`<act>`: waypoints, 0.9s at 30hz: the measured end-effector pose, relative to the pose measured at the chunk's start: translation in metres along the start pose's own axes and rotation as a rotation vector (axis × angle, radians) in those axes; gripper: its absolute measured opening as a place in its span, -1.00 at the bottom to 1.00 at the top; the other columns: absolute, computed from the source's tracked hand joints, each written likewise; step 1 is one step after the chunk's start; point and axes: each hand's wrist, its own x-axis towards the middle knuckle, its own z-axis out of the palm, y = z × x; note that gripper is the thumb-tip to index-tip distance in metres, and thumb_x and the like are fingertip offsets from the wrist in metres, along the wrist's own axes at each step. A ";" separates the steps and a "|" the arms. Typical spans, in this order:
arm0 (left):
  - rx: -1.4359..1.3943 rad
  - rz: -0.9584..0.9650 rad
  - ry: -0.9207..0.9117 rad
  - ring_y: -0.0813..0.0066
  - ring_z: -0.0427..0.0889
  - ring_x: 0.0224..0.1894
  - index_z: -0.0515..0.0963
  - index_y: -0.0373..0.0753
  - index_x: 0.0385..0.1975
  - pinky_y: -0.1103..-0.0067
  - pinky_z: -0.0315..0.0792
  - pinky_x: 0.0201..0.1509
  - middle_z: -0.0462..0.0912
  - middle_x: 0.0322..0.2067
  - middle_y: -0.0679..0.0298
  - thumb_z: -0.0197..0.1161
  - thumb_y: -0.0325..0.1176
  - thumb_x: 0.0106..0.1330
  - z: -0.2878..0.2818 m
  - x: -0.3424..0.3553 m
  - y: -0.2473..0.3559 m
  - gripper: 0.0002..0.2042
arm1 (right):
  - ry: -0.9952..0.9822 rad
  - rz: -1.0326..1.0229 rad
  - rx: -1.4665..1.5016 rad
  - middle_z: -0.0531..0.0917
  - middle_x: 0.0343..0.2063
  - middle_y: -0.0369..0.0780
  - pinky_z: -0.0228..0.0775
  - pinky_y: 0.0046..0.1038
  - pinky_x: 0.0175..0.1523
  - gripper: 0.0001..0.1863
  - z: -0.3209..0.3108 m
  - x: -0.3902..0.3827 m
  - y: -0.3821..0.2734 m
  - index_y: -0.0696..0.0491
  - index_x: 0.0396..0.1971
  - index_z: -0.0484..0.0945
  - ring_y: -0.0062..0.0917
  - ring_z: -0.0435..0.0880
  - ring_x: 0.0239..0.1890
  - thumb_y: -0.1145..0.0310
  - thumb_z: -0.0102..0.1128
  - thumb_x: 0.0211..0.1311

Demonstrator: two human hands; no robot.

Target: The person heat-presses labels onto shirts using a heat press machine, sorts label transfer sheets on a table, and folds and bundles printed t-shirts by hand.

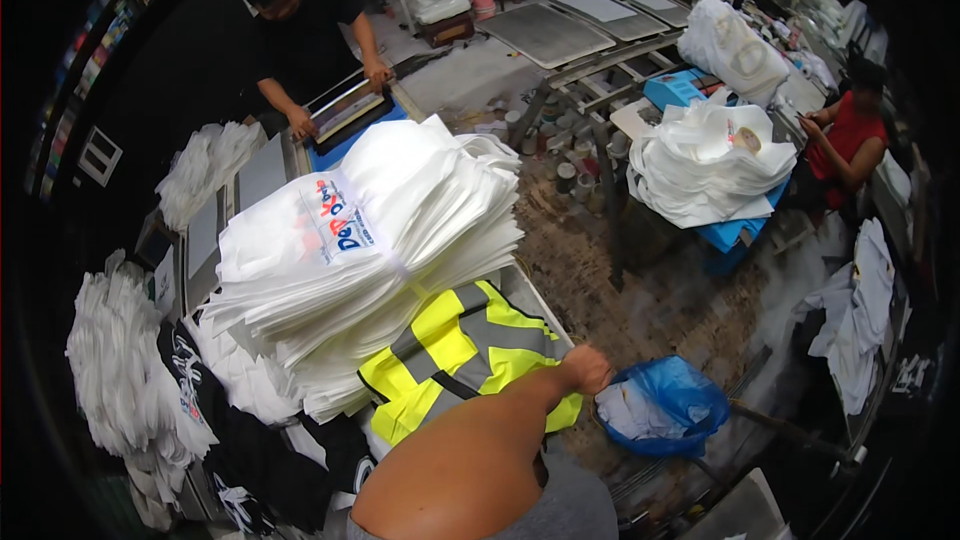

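Note:
One bare arm comes up from the lower edge and reaches right across a yellow hi-vis vest (430,340) with grey bands. It appears to be my left arm, and my left hand (588,370) is closed at the vest's right side, near the table edge. What its fingers hold, if anything, is hidden. Beyond the vest rises a tall stack of white fabric bags (400,180), the top one printed in red and blue. Right of my hand sits a blue plastic bag (700,405) with white cloth inside. My right hand is out of sight.
Black printed cloth (265,460) and white bundles (125,360) lie at left. Across the stack, a person (300,40) grips a framed screen (355,110). Another white pile (710,165) stands at right, near a person in red (850,140). Jars (567,175) stand beneath a metal rack.

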 end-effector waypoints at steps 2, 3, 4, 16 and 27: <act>-0.003 0.000 0.000 0.08 0.70 -0.40 0.64 -0.19 -0.46 0.26 0.48 -0.19 0.69 -0.49 0.10 0.05 -0.13 0.21 0.003 0.001 0.000 -0.71 | -0.003 0.011 0.000 0.55 -0.05 -0.01 0.37 0.01 0.10 -0.34 0.001 -0.001 0.000 0.09 0.07 0.46 -0.03 0.54 0.02 -0.08 0.27 0.10; -0.007 -0.005 0.011 0.08 0.70 -0.40 0.63 -0.19 -0.46 0.26 0.48 -0.18 0.69 -0.49 0.10 0.05 -0.13 0.22 0.003 0.001 0.000 -0.71 | -0.001 0.015 0.000 0.55 -0.05 -0.01 0.37 0.00 0.10 -0.34 0.001 -0.002 0.000 0.09 0.07 0.46 -0.04 0.54 0.02 -0.08 0.27 0.10; -0.003 0.002 0.009 0.08 0.70 -0.40 0.63 -0.19 -0.46 0.26 0.48 -0.18 0.69 -0.49 0.10 0.05 -0.13 0.22 0.004 0.001 0.000 -0.71 | -0.006 0.020 0.000 0.55 -0.05 -0.01 0.37 0.00 0.10 -0.35 0.001 -0.003 0.000 0.09 0.07 0.46 -0.04 0.54 0.02 -0.07 0.27 0.10; -0.028 -0.020 -0.051 0.08 0.71 -0.30 0.64 -0.20 -0.34 0.21 0.48 -0.08 0.71 -0.39 0.06 0.06 -0.12 0.22 0.000 0.002 0.000 -0.69 | -0.006 0.026 0.005 0.55 -0.04 0.01 0.36 -0.01 0.12 -0.36 0.004 -0.005 -0.001 0.09 0.09 0.45 -0.04 0.55 0.03 -0.02 0.28 0.11; 0.000 0.002 -0.051 0.08 0.71 -0.33 0.65 -0.21 -0.36 0.24 0.46 -0.07 0.70 -0.48 0.06 0.04 -0.12 0.24 -0.005 0.001 0.002 -0.68 | -0.010 0.029 0.006 0.54 -0.03 0.02 0.36 -0.02 0.14 -0.38 0.004 -0.001 0.000 0.10 0.10 0.44 -0.05 0.55 0.04 0.03 0.29 0.12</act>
